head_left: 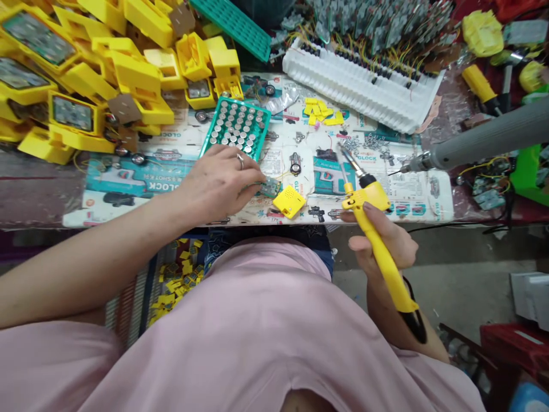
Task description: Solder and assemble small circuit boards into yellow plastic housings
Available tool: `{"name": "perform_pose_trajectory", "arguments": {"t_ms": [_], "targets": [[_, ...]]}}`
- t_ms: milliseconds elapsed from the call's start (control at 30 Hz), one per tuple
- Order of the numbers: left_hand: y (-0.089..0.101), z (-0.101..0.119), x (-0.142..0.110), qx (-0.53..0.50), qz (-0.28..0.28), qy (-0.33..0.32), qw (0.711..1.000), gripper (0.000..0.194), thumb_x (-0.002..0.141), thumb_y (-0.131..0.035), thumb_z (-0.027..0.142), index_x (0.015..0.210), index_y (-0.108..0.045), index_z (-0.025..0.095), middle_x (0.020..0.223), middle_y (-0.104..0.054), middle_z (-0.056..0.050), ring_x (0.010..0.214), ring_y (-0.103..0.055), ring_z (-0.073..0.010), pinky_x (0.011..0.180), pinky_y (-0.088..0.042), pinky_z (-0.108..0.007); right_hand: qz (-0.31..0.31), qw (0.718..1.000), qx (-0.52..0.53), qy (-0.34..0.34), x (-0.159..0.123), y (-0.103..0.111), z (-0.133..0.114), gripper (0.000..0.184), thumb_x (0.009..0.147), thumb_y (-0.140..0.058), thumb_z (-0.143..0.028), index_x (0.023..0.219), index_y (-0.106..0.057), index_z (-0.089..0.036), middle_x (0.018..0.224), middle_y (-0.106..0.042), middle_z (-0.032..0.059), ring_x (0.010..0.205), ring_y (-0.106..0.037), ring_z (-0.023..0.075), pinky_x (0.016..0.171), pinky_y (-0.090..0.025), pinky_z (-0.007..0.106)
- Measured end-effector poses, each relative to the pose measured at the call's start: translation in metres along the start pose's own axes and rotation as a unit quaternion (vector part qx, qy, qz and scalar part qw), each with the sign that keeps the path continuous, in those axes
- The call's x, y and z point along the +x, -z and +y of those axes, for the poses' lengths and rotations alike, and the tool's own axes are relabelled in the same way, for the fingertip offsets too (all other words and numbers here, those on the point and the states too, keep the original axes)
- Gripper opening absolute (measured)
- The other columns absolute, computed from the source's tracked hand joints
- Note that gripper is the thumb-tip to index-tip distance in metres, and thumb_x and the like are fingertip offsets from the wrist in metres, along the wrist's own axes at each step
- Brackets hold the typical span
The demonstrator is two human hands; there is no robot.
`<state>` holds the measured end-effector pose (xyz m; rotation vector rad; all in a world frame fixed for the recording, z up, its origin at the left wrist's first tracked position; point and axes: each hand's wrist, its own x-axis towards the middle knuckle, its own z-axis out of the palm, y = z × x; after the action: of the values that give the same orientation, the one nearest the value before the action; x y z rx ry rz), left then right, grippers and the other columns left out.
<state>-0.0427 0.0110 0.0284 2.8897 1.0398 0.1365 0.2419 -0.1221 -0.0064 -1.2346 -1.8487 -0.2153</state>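
1. On the surface (30, 203), near side, a green board (271, 187) touches the left hand (227, 180), on its right (pinched by the fingers or not, I can't tell).
2. Farther right, the right hand (398, 243) grips a yellow soldering iron (384, 260), well apart from the board.

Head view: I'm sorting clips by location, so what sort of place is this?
Probably an electronics assembly workshop: the right hand holds a yellow soldering iron, yellow plastic housings lie piled up, and many circuit boards are massed together with wires.
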Motion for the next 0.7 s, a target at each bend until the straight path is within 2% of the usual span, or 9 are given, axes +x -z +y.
{"name": "perform_pose_trajectory", "arguments": {"t_ms": [100, 167, 267, 367, 433, 533, 600, 700], "targets": [[-0.009, 0.004, -0.009, 0.005, 0.014, -0.012, 1.0, 0.036, 0.098, -0.044, 0.038, 0.115, -0.072, 0.023, 0.119, -0.075, -0.006, 0.114, -0.064, -0.0293, 0.103, -0.051, -0.053, -0.033, 0.999, 0.029, -0.001, 0.005, -0.008, -0.004, 0.037, 0.097, -0.059, -0.035, 0.131, -0.061, -0.021, 0.073, -0.076, -0.002, 0.061, -0.073, 0.0129, 0.066, -0.058, 0.021], [-0.015, 0.007, -0.01, -0.007, 0.02, -0.019, 1.0, 0.035, 0.098, -0.047, 0.04, 0.12, -0.069, 0.023, 0.126, -0.072, -0.007, 0.124, -0.062, -0.0297, 0.111, -0.045, -0.055, -0.054, 0.998, 0.041, 0.001, 0.007, -0.014, -0.006, 0.027, 0.096, -0.063, -0.029, 0.122, -0.065, -0.02, 0.074, -0.076, -0.0015, 0.062, -0.073, 0.0123, 0.066, -0.057, 0.02], [-0.02, 0.009, -0.005, -0.034, 0.012, -0.032, 0.999, 0.031, 0.098, -0.045, 0.035, 0.116, -0.069, 0.027, 0.123, -0.074, -0.005, 0.125, -0.063, -0.0262, 0.119, -0.036, -0.058, -0.07, 0.996, 0.046, -0.005, 0.008, -0.019, -0.01, 0.017, 0.094, -0.065, -0.023, 0.11, -0.068, -0.019, 0.078, -0.077, 0.0022, 0.068, -0.075, 0.0141, 0.067, -0.057, 0.021], [-0.021, 0.008, 0.0, -0.04, 0.022, -0.051, 0.998, 0.028, 0.098, -0.043, 0.03, 0.104, -0.071, 0.028, 0.115, -0.077, -0.003, 0.12, -0.066, -0.0231, 0.122, -0.031, -0.058, -0.066, 0.997, 0.031, 0.004, 0.01, -0.021, -0.013, 0.012, 0.093, -0.066, -0.022, 0.105, -0.068, -0.02, 0.076, -0.076, 0.0012, 0.066, -0.074, 0.0134, 0.066, -0.056, 0.02], [-0.022, 0.007, 0.002, -0.034, 0.037, -0.063, 0.997, 0.027, 0.098, -0.043, 0.029, 0.099, -0.07, 0.026, 0.116, -0.077, -0.004, 0.116, -0.068, -0.0223, 0.119, -0.036, -0.055, -0.063, 0.998, 0.015, 0.013, 0.01, -0.021, -0.014, 0.01, 0.094, -0.064, -0.022, 0.103, -0.068, -0.021, 0.074, -0.076, 0.0, 0.064, -0.073, 0.0124, 0.065, -0.056, 0.02], [-0.024, 0.004, 0.003, -0.022, 0.058, -0.089, 0.994, 0.025, 0.097, -0.046, 0.031, 0.096, -0.069, 0.022, 0.116, -0.077, -0.006, 0.103, -0.073, -0.0209, 0.098, -0.053, -0.043, -0.056, 0.998, 0.003, 0.019, 0.009, -0.021, -0.013, 0.01, 0.094, -0.064, -0.02, 0.103, -0.068, -0.021, 0.074, -0.076, -0.0014, 0.063, -0.072, 0.0115, 0.064, -0.056, 0.02], [-0.027, 0.002, 0.002, -0.011, 0.089, -0.114, 0.989, 0.024, 0.096, -0.048, 0.031, 0.097, -0.068, 0.019, 0.112, -0.078, -0.006, 0.097, -0.074, -0.0197, 0.084, -0.056, -0.036, -0.049, 0.999, 0.004, 0.014, 0.008, -0.021, -0.013, 0.012, 0.093, -0.065, -0.02, 0.104, -0.068, -0.022, 0.074, -0.076, -0.0022, 0.063, -0.072, 0.012, 0.063, -0.056, 0.02], [-0.03, 0.0, 0.003, 0.004, 0.133, -0.145, 0.98, 0.024, 0.096, -0.048, 0.027, 0.104, -0.067, 0.017, 0.109, -0.078, -0.008, 0.103, -0.073, -0.0198, 0.082, -0.056, -0.033, -0.042, 0.999, 0.016, 0.007, 0.008, -0.024, -0.012, 0.02, 0.09, -0.068, -0.019, 0.11, -0.066, -0.024, 0.076, -0.076, -0.0025, 0.065, -0.073, 0.0142, 0.063, -0.059, 0.023]]}}
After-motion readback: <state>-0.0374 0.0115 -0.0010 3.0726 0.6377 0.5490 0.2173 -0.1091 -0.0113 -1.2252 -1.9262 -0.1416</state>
